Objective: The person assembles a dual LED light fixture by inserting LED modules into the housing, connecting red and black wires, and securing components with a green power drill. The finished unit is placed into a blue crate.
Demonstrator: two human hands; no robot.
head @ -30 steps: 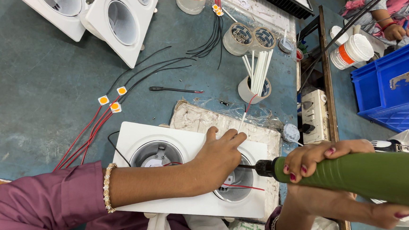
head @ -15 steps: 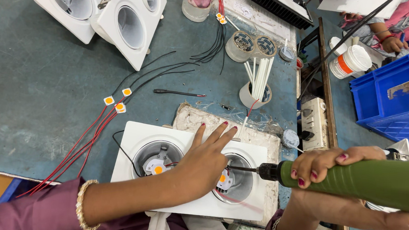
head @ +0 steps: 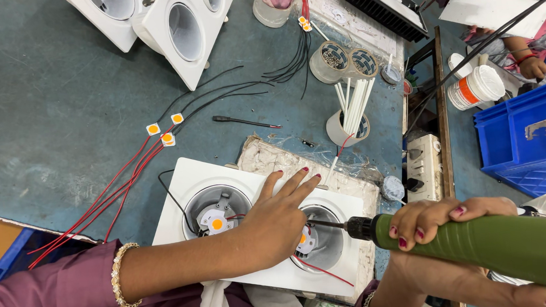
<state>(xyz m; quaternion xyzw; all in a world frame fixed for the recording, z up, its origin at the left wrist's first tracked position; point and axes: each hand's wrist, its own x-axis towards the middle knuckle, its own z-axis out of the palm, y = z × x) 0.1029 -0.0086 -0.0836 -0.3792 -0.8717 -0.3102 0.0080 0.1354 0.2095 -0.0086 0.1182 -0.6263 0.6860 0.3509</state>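
Note:
A white two-cup light housing point(head: 192, 180) lies on a worn pad in front of me. Each round cup holds a small square LED chip; the left chip point(head: 216, 224) shows orange. My left hand point(head: 276, 218) lies flat on the housing between the cups, fingers spread, holding it down. My right hand point(head: 440, 220) grips a green electric screwdriver point(head: 493, 247). Its bit point(head: 324, 223) reaches into the right cup point(head: 325, 248), next to the chip there.
Red and black wires with small LED chips point(head: 162, 130) trail across the blue-grey table. More white housings point(head: 180, 23) lie at the top. A cup of white sticks point(head: 347, 125), tape rolls point(head: 343, 60), a power strip point(head: 423, 166) and blue crates point(head: 528, 138) are at the right. Another person's hand point(head: 533, 67) shows far right.
My left hand slid from covering the right cup to the middle of the housing, fingers spreading. The view shifted slightly; the screwdriver bit stays at the right cup.

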